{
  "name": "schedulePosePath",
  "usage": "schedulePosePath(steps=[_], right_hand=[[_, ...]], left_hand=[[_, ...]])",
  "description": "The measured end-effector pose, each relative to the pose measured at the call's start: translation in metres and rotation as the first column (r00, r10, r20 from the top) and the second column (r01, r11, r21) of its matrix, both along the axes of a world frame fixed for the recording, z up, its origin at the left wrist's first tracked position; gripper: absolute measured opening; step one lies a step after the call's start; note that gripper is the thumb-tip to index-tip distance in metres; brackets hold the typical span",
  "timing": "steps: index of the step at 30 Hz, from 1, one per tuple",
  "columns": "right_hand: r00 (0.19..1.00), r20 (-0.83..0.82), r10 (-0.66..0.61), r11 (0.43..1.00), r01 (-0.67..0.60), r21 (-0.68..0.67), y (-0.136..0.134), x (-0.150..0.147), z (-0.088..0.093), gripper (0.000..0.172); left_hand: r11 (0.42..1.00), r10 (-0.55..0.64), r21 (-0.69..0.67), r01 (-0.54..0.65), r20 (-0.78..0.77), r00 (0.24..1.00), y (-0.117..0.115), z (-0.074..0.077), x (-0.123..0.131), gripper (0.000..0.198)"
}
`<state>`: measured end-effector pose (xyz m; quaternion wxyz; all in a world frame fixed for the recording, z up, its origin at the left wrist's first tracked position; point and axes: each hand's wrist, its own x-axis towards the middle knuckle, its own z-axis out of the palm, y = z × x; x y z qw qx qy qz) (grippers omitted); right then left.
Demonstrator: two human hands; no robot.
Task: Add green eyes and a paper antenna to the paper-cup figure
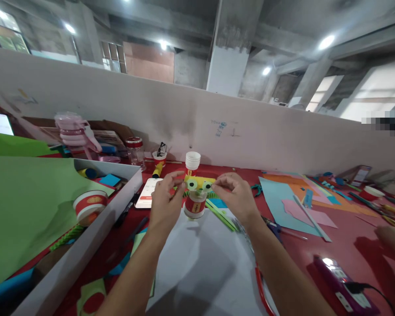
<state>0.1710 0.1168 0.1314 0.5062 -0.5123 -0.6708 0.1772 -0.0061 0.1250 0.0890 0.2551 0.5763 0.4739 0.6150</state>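
In the middle of the head view stands a red and white paper cup (pixel 195 207). Above its top is a yellow paper piece (pixel 200 180) bearing two round green-white paper eyes (pixel 192 184) with black pupils. My left hand (pixel 166 199) is closed, its curled fingertips at the yellow piece's left end. At the other end, my right hand (pixel 236 196) pinches the piece beside the right eye (pixel 206 186). Green folded paper strips (pixel 221 215) lie to the cup's right. Beneath is a white sheet (pixel 191 263). The exact fingertip contact is too small to make out.
A white box wall (pixel 85 250) with green paper stands left, near a phone (pixel 148 194). Stacked cups (pixel 192 161) are behind. Coloured sheets (pixel 276 206) and a purple power strip (pixel 344 285) lie right. Another person's hand (pixel 393 241) shows at the right edge.
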Motion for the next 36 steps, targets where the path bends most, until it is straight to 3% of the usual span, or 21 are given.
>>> schedulePosePath(steps=[22,26,31,36], right_hand=[[0.991,0.119,-0.067,0.99,0.051,0.134,0.0,-0.006,0.005,0.009],[0.996,0.071,-0.06,0.992,0.052,0.116,-0.002,-0.007,0.002,0.007],[0.995,-0.012,-0.101,0.992,0.102,0.075,-0.005,-0.008,-0.005,0.026],[0.972,-0.222,-0.082,0.996,0.089,0.022,-0.003,-0.013,-0.015,0.031]], left_hand=[[0.994,-0.053,-0.09,0.068,0.165,0.985,-0.004,0.007,0.004,0.03],[0.993,-0.05,-0.102,0.067,0.161,0.986,-0.005,0.008,0.004,0.032],[0.992,-0.036,-0.112,0.056,0.175,0.984,-0.007,0.01,0.005,0.03],[0.992,-0.023,-0.116,0.043,0.168,0.985,-0.007,0.01,0.004,0.03]])
